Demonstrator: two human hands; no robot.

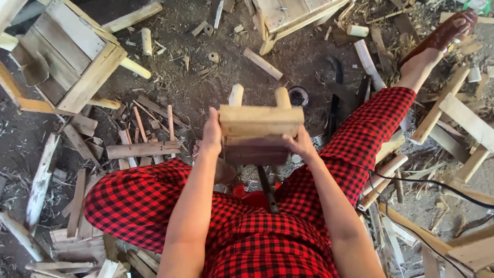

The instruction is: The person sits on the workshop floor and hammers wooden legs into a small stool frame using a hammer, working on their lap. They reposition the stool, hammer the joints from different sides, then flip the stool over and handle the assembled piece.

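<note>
Small pale-wood stool point(260, 131) with two round peg legs, held between both hands above the lap.

Left hand point(211, 135) flat against one side, right hand point(298, 144) clasping the other, steadying it legs-away. Beyond: pale slatted wooden crate point(67, 56), scattered offcuts on dirt. No packages or labels visible.

Wooden crate point(67, 56), scattered offcuts point(141, 149)

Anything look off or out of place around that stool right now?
The stool itself looks intact, held tipped with its legs pointing away, left hand and right hand on its sides. Odd is the ground: offcuts and shavings strewn everywhere, and a black cable trailing across the scraps.
</note>
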